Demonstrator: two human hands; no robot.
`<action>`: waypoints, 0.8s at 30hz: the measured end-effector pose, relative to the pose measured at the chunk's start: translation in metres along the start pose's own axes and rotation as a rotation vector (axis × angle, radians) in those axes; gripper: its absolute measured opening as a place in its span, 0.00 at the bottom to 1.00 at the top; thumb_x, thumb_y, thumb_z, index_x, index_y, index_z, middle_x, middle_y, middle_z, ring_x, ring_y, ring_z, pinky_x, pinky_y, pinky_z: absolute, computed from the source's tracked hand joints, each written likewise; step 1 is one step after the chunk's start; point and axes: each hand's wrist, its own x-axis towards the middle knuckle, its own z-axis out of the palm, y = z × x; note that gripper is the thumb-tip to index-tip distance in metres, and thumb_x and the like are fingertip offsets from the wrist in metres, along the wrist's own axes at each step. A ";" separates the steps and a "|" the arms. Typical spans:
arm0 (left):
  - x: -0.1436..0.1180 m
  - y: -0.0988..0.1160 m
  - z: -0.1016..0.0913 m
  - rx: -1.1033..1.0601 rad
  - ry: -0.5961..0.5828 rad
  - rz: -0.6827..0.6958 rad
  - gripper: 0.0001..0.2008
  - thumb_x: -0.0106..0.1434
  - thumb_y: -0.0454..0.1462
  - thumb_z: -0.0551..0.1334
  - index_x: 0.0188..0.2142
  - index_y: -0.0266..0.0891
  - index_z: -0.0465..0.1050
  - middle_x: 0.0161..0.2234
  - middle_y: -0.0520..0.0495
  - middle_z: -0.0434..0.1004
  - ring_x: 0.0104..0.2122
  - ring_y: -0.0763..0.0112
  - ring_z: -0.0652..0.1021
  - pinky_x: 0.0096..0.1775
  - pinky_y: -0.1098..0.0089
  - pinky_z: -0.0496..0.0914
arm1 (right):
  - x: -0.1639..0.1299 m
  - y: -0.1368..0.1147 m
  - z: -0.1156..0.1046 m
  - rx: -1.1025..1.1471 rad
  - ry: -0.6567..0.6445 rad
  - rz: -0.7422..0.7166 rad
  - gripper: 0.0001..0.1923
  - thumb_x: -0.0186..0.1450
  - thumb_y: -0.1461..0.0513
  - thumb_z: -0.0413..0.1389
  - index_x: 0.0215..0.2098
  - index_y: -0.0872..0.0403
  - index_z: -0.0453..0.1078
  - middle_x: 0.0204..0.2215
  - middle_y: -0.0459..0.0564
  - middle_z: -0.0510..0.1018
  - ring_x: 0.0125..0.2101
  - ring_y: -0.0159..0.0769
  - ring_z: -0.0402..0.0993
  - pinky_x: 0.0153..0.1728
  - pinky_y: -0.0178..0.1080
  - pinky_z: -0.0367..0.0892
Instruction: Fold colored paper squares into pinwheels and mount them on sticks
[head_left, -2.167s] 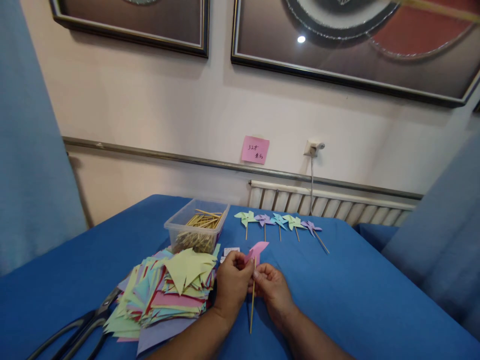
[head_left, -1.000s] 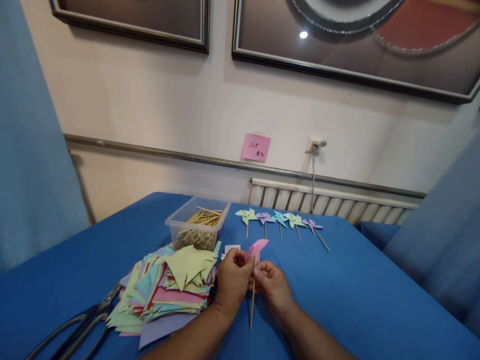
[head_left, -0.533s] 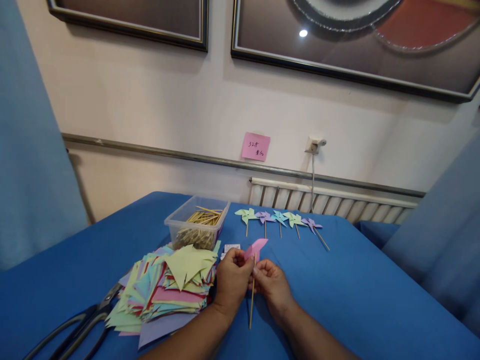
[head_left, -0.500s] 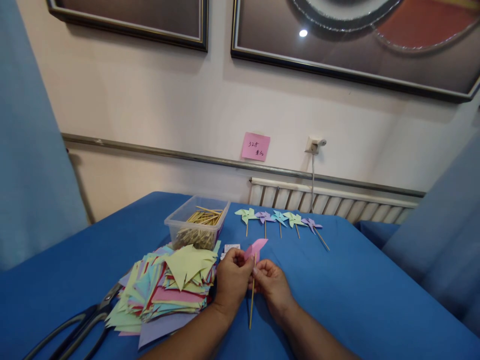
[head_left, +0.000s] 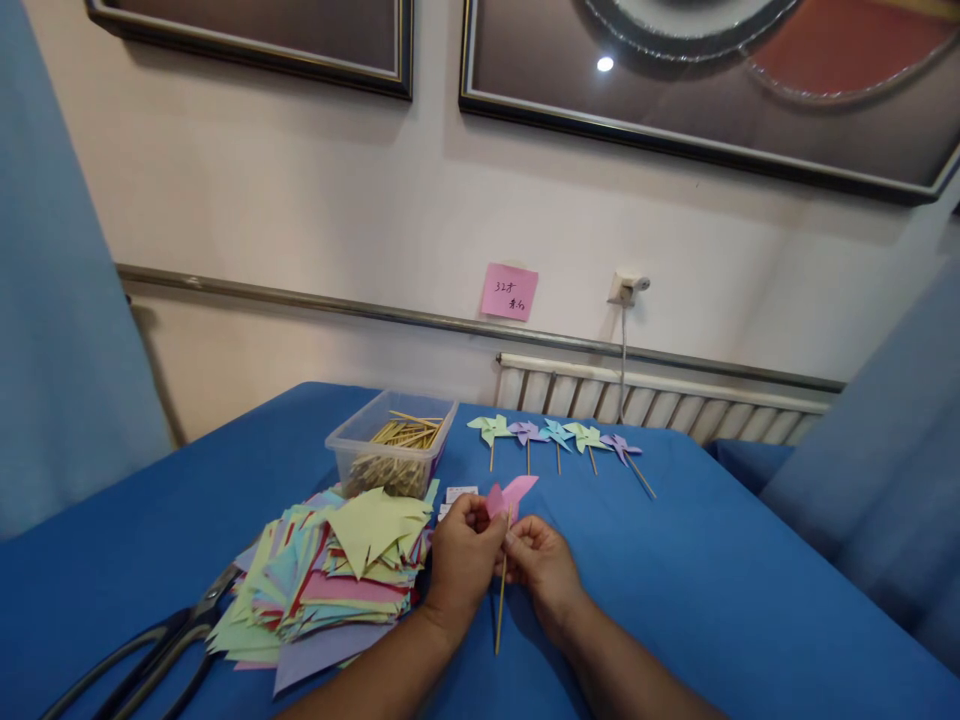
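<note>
Both hands meet mid-table: left hand (head_left: 461, 560) pinches the pink paper piece (head_left: 510, 494) sticking up above the fingers; right hand (head_left: 541, 565) closed on the wooden stick (head_left: 499, 610), which hangs between the hands.

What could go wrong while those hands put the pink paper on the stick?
1. The left hand and right hand pinch the pink paper against the thin wooden stick; the paper might tear or the stick's end might prick a finger.
2. The left forearm lies close to the loose stack of cut papers, so a nudge might scatter them.
</note>
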 end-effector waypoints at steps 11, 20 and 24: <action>-0.002 0.001 -0.002 -0.087 -0.037 0.012 0.04 0.49 0.36 0.61 0.25 0.39 0.68 0.20 0.55 0.69 0.21 0.73 0.70 0.24 0.74 0.64 | -0.003 -0.005 0.001 0.017 -0.024 -0.025 0.19 0.49 0.53 0.65 0.23 0.56 0.64 0.15 0.44 0.73 0.15 0.26 0.67 0.18 0.29 0.59; -0.007 0.004 -0.001 -0.148 -0.083 0.003 0.08 0.51 0.34 0.60 0.33 0.38 0.69 0.29 0.49 0.77 0.30 0.67 0.77 0.33 0.70 0.69 | -0.003 -0.007 0.005 -0.028 0.060 -0.067 0.19 0.47 0.52 0.66 0.21 0.56 0.64 0.13 0.43 0.72 0.14 0.26 0.65 0.17 0.28 0.56; -0.009 0.008 -0.002 -0.188 -0.114 -0.018 0.07 0.52 0.35 0.61 0.33 0.38 0.70 0.30 0.48 0.78 0.29 0.68 0.77 0.31 0.71 0.69 | -0.005 -0.008 0.004 -0.017 0.068 -0.078 0.18 0.49 0.53 0.66 0.22 0.57 0.65 0.15 0.43 0.73 0.15 0.26 0.66 0.17 0.28 0.56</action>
